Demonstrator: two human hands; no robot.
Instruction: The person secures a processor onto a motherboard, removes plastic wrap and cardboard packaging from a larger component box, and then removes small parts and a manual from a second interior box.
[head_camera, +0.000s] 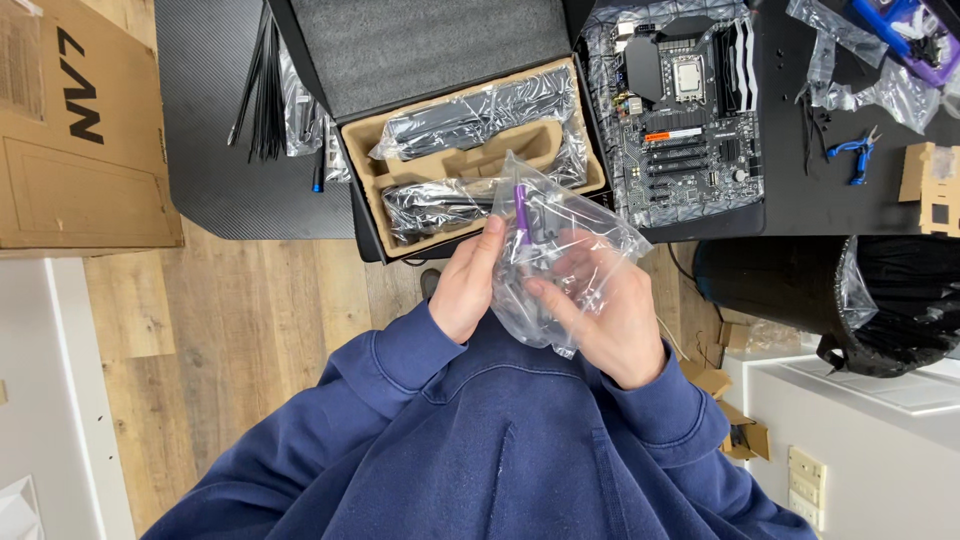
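From the head camera, a black textured mat (215, 150) lay over a pale wood-plank floor (250, 320). Both the left hand (468, 285) and the right hand (610, 310) gripped a crinkled clear plastic bag (560, 250) holding dark parts and a purple stick, just before an open box (470, 150) of wrapped parts beside a green-black motherboard (690, 110).

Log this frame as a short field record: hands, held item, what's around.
left hand: grips the edge of a clear plastic bag
right hand: holds the bag from the other side, fingers spread on it
bag contents: dark parts and a purple piece
ahead: open box with wrapped dark parts in a cardboard insert
beside box: motherboard
far side: blue pliers, black cable ties
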